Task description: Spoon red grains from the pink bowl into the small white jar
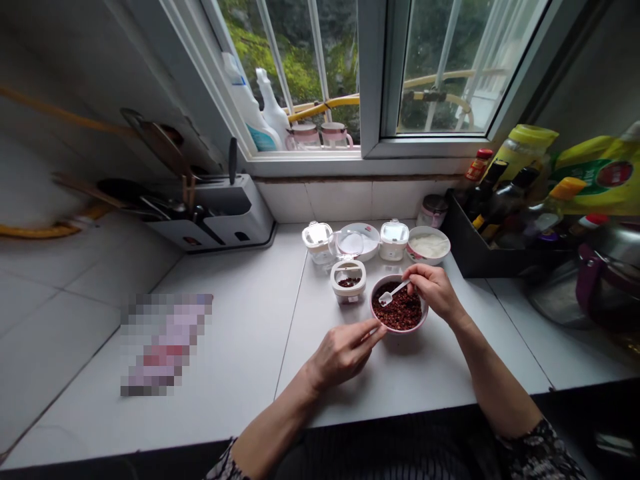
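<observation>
Right hand [431, 288]: thumb and fingers pinched the handle of a small white spoon [397, 290].
Left hand [345, 350]: fingers lay close together, tips at the near left rim of the pink-rimmed bowl [404, 332]; whether they pinched it, one could not tell.
Pink-rimmed bowl: stood on the white tabletop [240, 360] between the hands, well filled with dark-red granules [406, 312].
White spoon: scoop slanted down over the granules; contact was unclear.
Open jar [343, 295]: stood just left of the bowl, pale-rimmed, holding some similar granules.
Back row: two pale-lidded jars [394, 250] and two bowls with white contents [429, 245].
Left side: grey utensil holder [253, 217], near the wall.
Right side: black box [456, 243] of bottles [523, 183].
</observation>
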### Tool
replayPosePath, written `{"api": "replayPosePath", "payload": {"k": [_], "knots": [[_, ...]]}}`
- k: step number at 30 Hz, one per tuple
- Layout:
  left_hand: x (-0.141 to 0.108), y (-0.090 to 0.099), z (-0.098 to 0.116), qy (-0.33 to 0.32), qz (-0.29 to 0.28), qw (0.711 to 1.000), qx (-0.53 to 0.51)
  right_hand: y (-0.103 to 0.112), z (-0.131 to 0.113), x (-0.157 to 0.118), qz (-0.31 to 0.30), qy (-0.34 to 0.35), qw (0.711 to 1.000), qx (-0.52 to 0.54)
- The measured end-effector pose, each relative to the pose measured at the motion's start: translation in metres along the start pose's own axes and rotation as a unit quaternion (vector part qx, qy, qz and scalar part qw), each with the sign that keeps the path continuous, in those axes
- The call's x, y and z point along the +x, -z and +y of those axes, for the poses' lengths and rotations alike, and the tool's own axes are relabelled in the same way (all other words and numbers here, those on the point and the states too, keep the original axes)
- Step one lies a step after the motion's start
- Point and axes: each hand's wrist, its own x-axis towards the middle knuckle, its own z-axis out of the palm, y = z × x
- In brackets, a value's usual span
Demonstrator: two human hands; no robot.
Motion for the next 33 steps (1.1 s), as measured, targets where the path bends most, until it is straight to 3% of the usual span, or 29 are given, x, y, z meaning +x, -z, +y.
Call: {"api": "replayPosePath", "payload": {"k": [7, 17, 22, 25, 30, 33], "knots": [[-0.002, -0.001, 0.000, 0.004, -0.005, 1.000, -0.005, 0.005, -0.003, 0.004, 0.003, -0.051, 0.994, 0.099], [-0.001, 0.000, 0.000, 0.005, -0.007, 1.000, -0.003, -0.007, -0.010, 0.004, 0.016, -0.025, 0.988, 0.150], [-0.001, -0.001, 0.000, 0.001, -0.003, 1.000, 0.001, -0.028, -0.013, -0.002, 0.052, 0.071, 0.990, 0.109], [-0.002, -0.001, 0.000, 0.001, 0.000, 1.000, 0.007, -0.039, -0.011, -0.008, 0.058, 0.160, 0.985, 0.008], [-0.002, -0.002, 0.000, 0.005, 0.004, 1.000, 0.007, -0.043, -0.008, -0.012, -0.002, 0.334, 0.924, -0.189], [-0.002, -0.001, 0.000, 0.005, 0.004, 1.000, 0.007, -0.035, -0.010, -0.012, 0.014, 0.353, 0.915, -0.197]]}}
